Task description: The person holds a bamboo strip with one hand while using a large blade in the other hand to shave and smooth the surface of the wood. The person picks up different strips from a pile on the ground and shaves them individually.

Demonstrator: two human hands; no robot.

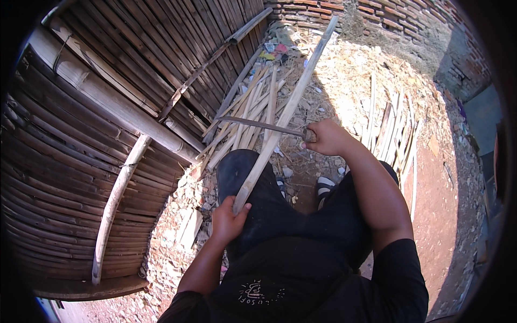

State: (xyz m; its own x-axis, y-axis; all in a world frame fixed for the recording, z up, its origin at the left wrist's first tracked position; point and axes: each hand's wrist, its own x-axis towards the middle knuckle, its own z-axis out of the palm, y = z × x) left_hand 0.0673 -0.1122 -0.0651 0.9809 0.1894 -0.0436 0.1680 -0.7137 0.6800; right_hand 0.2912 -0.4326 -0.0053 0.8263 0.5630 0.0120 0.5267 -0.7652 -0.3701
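the left hand (pixel 227 219) clenches the near end of a long pale bamboo strip (pixel 285 113) that rests on the knee and runs up toward the brick wall (pixel 377 16). the right hand (pixel 327 137) grips a blade's handle, the thin dark blade (pixel 258 124) lying across the strip. split bamboo slats (pixel 245 116) and dry chaff litter the dirt ground (pixel 436 188); a woven bamboo wall (pixel 107 107) stands left.

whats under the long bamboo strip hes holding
The long bamboo strip rests across the person's left knee, gripped at its near end by the left hand. Farther out, cut bamboo strips and shavings lie beneath it. The ground directly under it is hidden.
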